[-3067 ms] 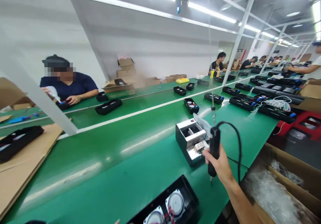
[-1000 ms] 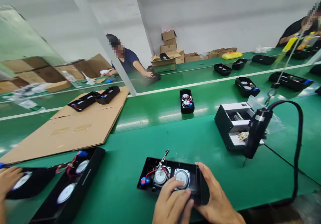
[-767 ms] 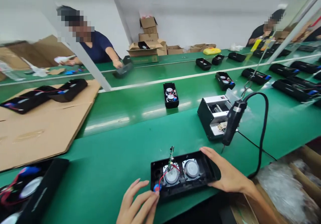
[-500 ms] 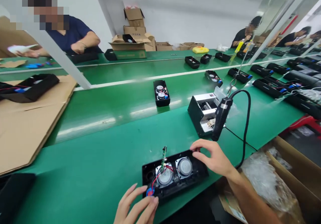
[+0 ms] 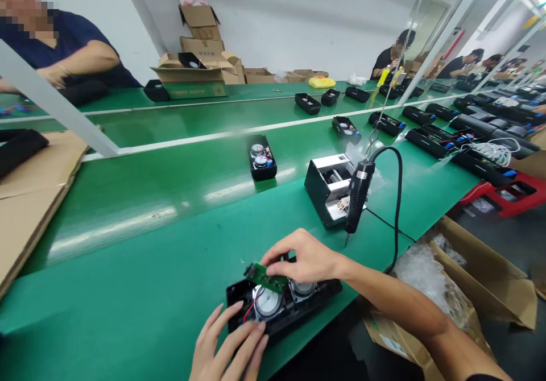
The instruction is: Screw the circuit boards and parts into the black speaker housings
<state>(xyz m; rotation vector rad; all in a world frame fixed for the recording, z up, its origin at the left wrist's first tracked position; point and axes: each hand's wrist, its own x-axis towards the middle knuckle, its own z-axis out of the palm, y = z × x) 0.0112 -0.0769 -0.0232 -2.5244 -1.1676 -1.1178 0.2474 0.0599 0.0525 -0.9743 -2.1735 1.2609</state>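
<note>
A black speaker housing (image 5: 294,311) lies open side up on the green bench, with two round speaker drivers inside, one driver (image 5: 268,302) at the left and another driver (image 5: 302,290) further right. My right hand (image 5: 298,259) pinches a green circuit board (image 5: 269,279) between thumb and fingers, tilted above the left driver. A red wire (image 5: 248,313) runs down from near the board towards the housing's left end. My left hand (image 5: 230,344) grips the near left corner of the housing, fingertips over its edge; what lies under those fingers is mostly hidden.
A black electric screwdriver (image 5: 359,196) hangs beside a screw feeder box (image 5: 328,190). Another housing (image 5: 261,159) sits on the belt beyond. Cardboard (image 5: 38,199) lies left, and an open carton (image 5: 482,278) stands right. Several people work nearby, one person (image 5: 81,57) across at left.
My right hand has left the housing's far right corner, moved left and taken hold of the circuit board, which now leans over instead of standing upright. The left hand stays at the housing.
</note>
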